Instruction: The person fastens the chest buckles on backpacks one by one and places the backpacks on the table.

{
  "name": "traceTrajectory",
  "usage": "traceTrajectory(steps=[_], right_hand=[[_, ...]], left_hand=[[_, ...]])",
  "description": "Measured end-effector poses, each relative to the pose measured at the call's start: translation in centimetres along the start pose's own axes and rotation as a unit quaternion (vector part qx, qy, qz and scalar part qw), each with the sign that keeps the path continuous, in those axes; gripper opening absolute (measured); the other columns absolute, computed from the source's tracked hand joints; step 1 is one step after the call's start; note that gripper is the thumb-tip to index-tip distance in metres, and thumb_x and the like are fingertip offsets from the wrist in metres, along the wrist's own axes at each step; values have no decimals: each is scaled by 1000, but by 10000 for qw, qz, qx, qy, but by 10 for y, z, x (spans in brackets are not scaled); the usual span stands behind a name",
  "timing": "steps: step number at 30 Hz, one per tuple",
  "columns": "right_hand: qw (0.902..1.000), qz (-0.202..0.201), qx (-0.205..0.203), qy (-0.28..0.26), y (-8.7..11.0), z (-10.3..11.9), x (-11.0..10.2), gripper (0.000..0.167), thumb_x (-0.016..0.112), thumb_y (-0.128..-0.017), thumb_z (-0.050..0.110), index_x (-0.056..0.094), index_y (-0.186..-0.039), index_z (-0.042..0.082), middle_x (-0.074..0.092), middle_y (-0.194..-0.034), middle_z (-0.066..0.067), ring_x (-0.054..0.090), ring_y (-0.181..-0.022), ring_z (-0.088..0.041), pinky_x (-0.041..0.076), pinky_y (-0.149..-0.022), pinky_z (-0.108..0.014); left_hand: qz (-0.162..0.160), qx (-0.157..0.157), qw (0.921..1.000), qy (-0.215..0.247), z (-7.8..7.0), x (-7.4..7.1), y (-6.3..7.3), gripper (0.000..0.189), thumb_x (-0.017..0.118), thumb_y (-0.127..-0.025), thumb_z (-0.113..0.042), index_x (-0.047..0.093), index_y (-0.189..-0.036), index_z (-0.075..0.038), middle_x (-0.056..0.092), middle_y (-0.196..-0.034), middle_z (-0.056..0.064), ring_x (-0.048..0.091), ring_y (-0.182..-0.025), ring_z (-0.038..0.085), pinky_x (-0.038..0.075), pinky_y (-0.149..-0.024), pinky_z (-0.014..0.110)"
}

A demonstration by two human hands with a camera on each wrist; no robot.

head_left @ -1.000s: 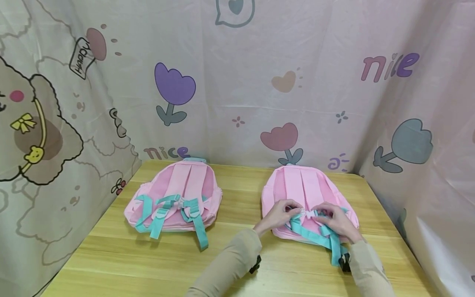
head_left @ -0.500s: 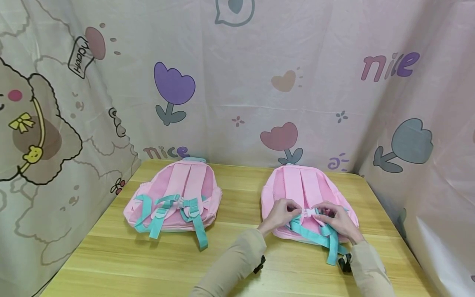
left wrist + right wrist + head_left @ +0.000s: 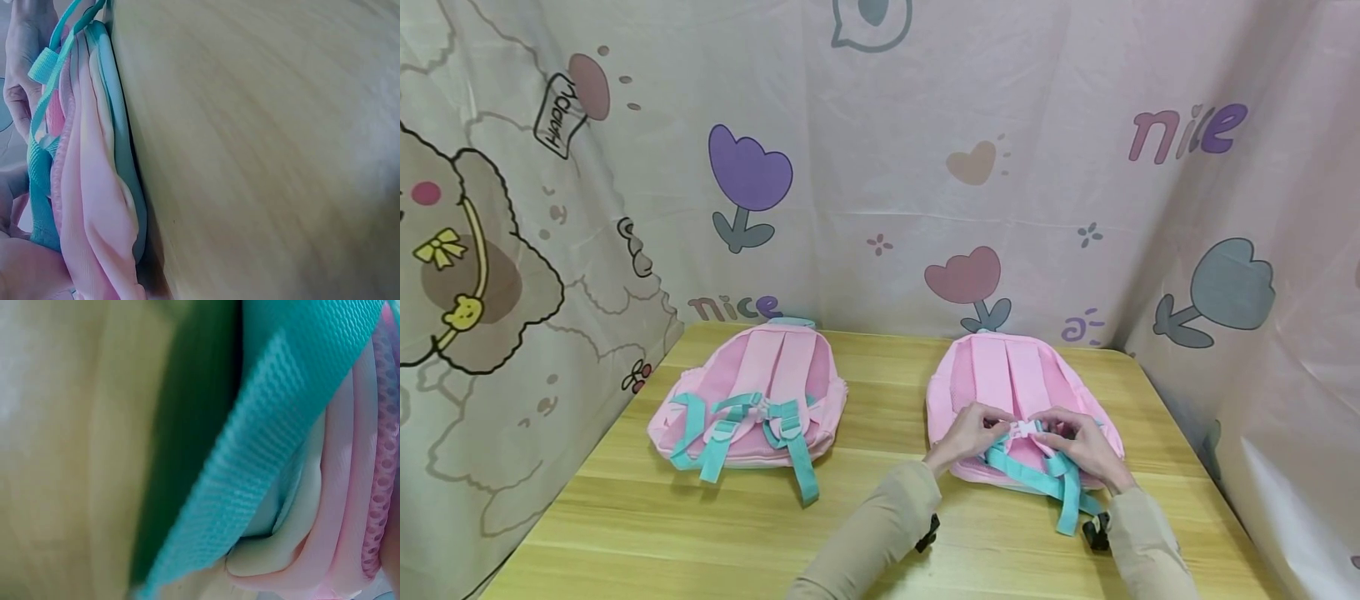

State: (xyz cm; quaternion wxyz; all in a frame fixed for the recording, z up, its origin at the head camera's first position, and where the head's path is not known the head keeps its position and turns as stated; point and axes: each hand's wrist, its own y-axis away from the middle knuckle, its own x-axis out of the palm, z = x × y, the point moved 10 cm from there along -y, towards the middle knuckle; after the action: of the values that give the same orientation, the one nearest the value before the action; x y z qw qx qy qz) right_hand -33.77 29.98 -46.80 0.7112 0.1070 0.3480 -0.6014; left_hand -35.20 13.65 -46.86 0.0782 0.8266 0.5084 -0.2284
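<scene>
A pink backpack [image 3: 1026,375] lies on the right half of the table with its shoulder straps up. A pale plastic buckle [image 3: 1022,428] joined to teal webbing sits across the straps. My left hand [image 3: 972,435] pinches the buckle's left side, thumb and fingers together. From the other side my right hand [image 3: 1081,446] pinches its right side. Teal strap ends [image 3: 1066,500] hang over the bag's lower edge. In the left wrist view, the pink bag side [image 3: 94,206] hides part of the fingers. A teal strap [image 3: 250,456] crosses close to the right wrist camera.
Another pink backpack [image 3: 775,358] lies on the left of the wooden table [image 3: 880,500], its teal straps [image 3: 805,467] spread over it. A printed curtain [image 3: 865,150] stands behind the table and along both sides. Black wrist bands [image 3: 1096,532] show at the sleeves.
The buckle's halves look closer together than a second ago. One hanging teal strap end has swung slightly left. Both hands stay in nearly the same place.
</scene>
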Motion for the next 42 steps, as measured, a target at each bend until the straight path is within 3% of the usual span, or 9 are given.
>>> traceTrajectory(steps=[16, 20, 25, 33, 37, 42], right_hand=[[9999, 68, -71, -61, 1, 5, 0, 24, 77, -88, 12, 75, -112, 10, 65, -84, 1, 50, -74, -6, 40, -64, -23], [9998, 197, -40, -21, 2, 6, 3, 28, 77, -88, 14, 75, -116, 9, 69, -91, -1, 52, -77, -5, 40, -65, -22], [9994, 272, -32, -190, 2, 7, 5, 29, 77, -88, 13, 74, -116, 6, 67, -86, -1, 53, -75, -7, 42, -64, -21], [9988, 380, -156, -281, 1, 10, 9, 28, 76, -89, 10, 74, -115, 2, 74, -104, -9, 54, -79, -3, 43, -65, -21], [9981, 430, -332, -308, 1, 14, 12, 29, 75, -88, 6, 73, -116, -1, 73, -103, -13, 53, -79, -3, 43, -66, -21], [9967, 424, -541, -439, 1, 20, 13, 28, 74, -87, 3, 73, -115, -3, 68, -92, -12, 52, -77, -5, 41, -64, -22]], left_hand=[[-74, -104, 9999, -55, 2, 3, -2, 22, 64, -96, -11, 77, -114, -9, 76, -109, 7, 51, -75, -2, 43, -67, 14], [-210, -165, 9996, -79, 3, 2, -2, 19, 66, -96, -11, 78, -111, -10, 76, -99, 5, 51, -72, -2, 42, -66, 14], [-462, -332, 9984, -59, 3, -1, -1, 15, 70, -94, -13, 79, -106, -10, 75, -84, 3, 49, -64, -2, 40, -58, 15], [-732, -369, 9964, -192, 3, -5, -1, 12, 74, -91, -15, 81, -100, -9, 79, -87, 3, 52, -68, -4, 42, -62, 14], [-851, -344, 9955, -248, 3, -6, -1, 12, 74, -92, -16, 82, -97, -9, 80, -93, 2, 54, -74, -6, 44, -67, 13], [-891, -329, 9952, -241, 3, -6, 0, 12, 73, -92, -17, 82, -94, -8, 80, -93, 2, 57, -78, -5, 46, -69, 14]])
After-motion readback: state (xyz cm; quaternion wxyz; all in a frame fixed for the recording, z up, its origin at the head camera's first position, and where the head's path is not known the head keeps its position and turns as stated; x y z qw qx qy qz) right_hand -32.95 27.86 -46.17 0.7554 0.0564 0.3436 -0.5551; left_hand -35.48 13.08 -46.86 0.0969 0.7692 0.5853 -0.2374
